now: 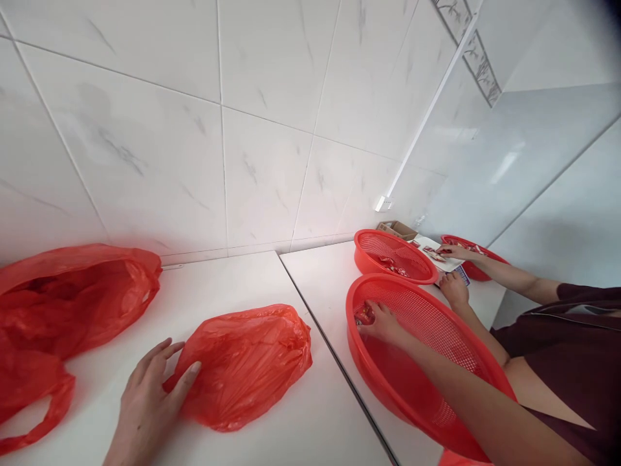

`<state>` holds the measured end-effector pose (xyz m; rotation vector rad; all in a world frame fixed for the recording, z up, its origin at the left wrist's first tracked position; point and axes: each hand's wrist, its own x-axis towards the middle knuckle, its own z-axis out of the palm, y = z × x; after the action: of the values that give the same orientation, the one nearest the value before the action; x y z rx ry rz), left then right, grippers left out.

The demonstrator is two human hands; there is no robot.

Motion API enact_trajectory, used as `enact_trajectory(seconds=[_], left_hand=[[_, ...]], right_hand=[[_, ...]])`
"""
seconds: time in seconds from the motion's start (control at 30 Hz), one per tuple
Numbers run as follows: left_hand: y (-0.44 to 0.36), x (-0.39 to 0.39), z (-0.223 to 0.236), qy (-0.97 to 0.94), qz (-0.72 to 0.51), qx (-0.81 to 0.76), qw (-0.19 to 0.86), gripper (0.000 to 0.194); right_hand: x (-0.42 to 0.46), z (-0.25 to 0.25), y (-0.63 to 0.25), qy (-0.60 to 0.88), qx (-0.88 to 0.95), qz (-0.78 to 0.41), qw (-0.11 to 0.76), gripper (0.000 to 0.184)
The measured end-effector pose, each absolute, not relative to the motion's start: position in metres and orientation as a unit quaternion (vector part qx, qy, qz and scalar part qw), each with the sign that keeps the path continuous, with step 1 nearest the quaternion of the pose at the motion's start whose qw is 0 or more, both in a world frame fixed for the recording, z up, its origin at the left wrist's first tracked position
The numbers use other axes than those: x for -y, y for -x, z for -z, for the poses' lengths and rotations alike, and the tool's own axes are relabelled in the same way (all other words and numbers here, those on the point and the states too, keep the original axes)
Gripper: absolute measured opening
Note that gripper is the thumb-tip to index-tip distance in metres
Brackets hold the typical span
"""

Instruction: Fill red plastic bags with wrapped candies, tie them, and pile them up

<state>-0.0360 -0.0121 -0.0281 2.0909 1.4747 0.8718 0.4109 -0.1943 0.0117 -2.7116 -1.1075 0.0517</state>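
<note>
My left hand is at the near left end of a red plastic bag lying on the white table. Its fingers are apart, with the thumb over the bag's edge. Inside a large red perforated basket, my right hand reaches to the left end. The fingers there are closed around small red wrapped packets, partly hidden by the hand.
Another red bag gapes at the left. Beyond the large basket stand a smaller red basket with packets, a cardboard box and another red basket. A co-worker's hands are at the right. A seam crosses the table.
</note>
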Motion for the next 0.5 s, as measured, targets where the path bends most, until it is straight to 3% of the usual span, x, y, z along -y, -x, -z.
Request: enact_trajectory(seconds=[0.33, 0.5], left_hand=[[0.031, 0.016, 0.023, -0.768, -0.328, -0.515, 0.192, 0.048], [0.030, 0.018, 0.021, -0.777, -0.325, -0.506, 0.185, 0.048]], right_hand=[[0.188, -0.031, -0.387, 0.882, 0.451, -0.014, 0.135, 0.029], [0.185, -0.052, -0.375, 0.875, 0.456, 0.003, 0.163, 0.031]])
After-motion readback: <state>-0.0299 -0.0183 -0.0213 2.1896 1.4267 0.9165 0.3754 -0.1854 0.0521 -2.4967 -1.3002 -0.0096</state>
